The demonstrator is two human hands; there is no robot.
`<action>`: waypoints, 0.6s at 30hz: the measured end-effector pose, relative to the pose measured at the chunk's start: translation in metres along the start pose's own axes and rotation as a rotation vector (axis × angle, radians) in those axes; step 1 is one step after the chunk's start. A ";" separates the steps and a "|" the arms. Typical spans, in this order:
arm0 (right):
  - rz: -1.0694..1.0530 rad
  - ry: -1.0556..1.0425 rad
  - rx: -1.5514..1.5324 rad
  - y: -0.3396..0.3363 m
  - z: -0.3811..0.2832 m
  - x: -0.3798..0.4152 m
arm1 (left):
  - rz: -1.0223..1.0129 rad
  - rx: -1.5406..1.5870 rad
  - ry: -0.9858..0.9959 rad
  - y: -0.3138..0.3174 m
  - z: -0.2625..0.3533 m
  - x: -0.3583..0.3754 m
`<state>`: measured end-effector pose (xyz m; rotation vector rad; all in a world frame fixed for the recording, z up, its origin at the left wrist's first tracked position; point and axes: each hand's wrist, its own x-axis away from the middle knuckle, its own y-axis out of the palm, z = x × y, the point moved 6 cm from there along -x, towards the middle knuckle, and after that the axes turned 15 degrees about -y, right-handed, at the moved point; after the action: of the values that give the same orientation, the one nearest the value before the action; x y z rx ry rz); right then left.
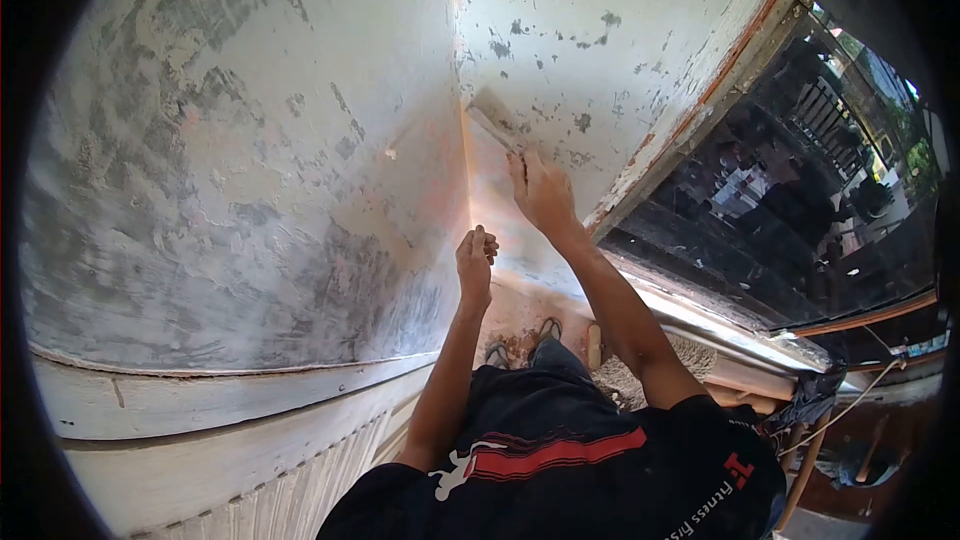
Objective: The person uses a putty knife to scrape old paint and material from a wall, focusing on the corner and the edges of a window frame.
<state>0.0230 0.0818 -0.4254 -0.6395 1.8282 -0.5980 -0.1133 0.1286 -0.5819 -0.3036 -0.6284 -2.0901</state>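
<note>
My right hand (543, 192) is raised at the wall corner, its fingers closed on a thin flat scraper-like tool (492, 128) that lies against the right wall (620, 60). Lower and to the left, my left hand (477, 248) is curled in front of the corner seam, its fingers closed; what they hold, if anything, cannot be made out. The left wall (260, 190) is patchy grey and white with rough, scraped areas. Dark chipped spots mark the white right wall near the tool.
A dark glass window (790, 180) in a worn frame stands at the right. White boards (200, 400) run along the lower left. Below are my sandalled feet (550, 328), a shaggy mat (650, 365) and a tan rope (850, 405) at lower right.
</note>
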 end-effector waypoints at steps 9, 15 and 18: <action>0.119 -0.029 0.024 0.000 -0.005 0.005 | -0.011 0.039 0.024 -0.001 0.012 -0.005; 0.065 -0.055 0.099 0.008 0.002 0.011 | 0.000 0.047 0.036 0.000 0.017 -0.003; 0.119 0.009 0.045 0.000 0.000 0.017 | -0.001 0.052 0.036 -0.004 0.019 -0.005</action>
<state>0.0178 0.0703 -0.4372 -0.4949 1.8414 -0.5620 -0.1136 0.1444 -0.5694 -0.2359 -0.6598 -2.0722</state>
